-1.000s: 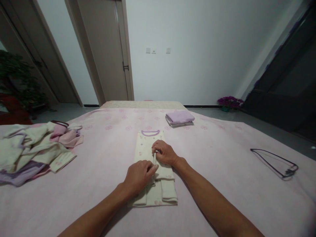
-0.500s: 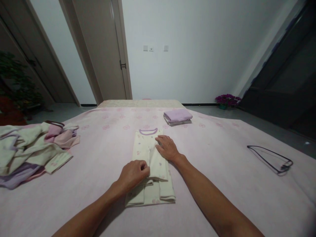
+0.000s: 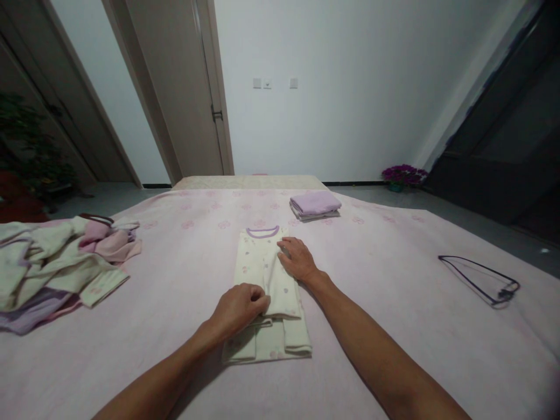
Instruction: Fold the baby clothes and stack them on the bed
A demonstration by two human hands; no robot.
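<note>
A cream long-sleeved shirt with a lilac neckband and small printed spots lies folded lengthwise on the bed, collar away from me. Its folded layers are stacked down the middle, with the hem toward me. My left hand is closed in a pinch on the folded layer at the lower left of the shirt. On the upper right side rests my right hand, its fingers bent and a gap showing between thumb and forefinger. Part of the shirt's right edge is hidden under it.
A folded lilac garment tops a small stack on the bed. At the left lies a heap of rumpled clothes. A thin black wire-like frame lies at the right. Potted purple flowers stand on the floor beyond.
The folded layer and my left fingertips have shifted slightly right. My right hand's fingers have drawn in a little, a small way to the right and away from me.
</note>
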